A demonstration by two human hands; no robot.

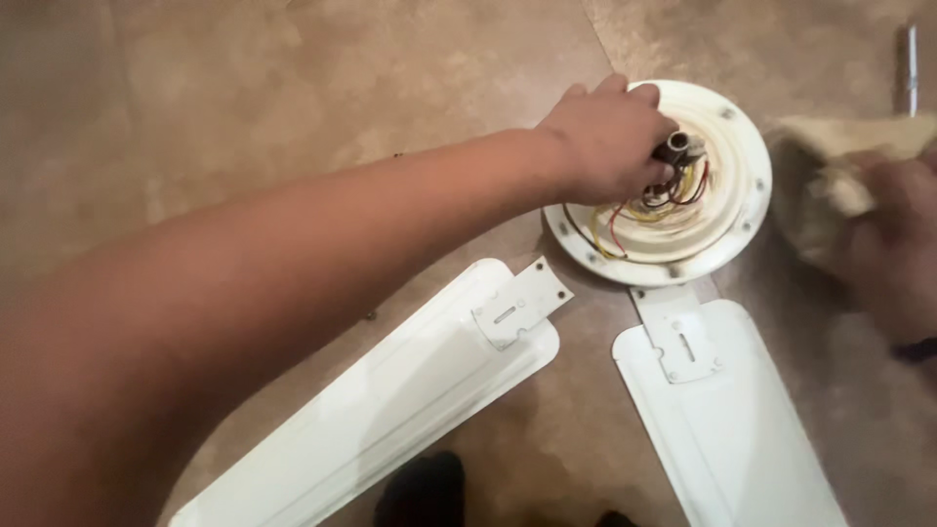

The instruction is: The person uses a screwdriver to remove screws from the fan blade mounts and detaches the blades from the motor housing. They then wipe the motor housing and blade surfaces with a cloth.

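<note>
Two bare hands are working over a round white fan motor [727,210] that is lying on a brown mottled floor [293,88]. Reaching in from the lower left, the left hand [605,146] is resting on the upper left part of the motor, its fingers curling around a short dark metal shaft [676,148] that is sticking up from the motor's middle. Red, yellow and dark wires [656,205] are spilling out just below that shaft and looping across the motor's inner dish. The right hand [893,244] is sitting just to the right of the motor, blurred, and it is closing around a crumpled beige cloth [830,176] that is lying against the motor's right rim; how tightly the fingers are pressing together cannot be told through the blur. One white fan blade [390,410] is lying below and to the left of the motor, its metal bracket [520,304] pointing toward the motor's lower left edge but sitting apart from it. Another white blade [732,420] is lying directly below the motor, its bracket [676,332] reaching up to the motor's lower rim. Far to the upper right of the motor, a thin metal rod [912,68] is lying on the floor. Something dark [425,488] is showing at the bottom edge, well below the motor, between the two blades.
</note>
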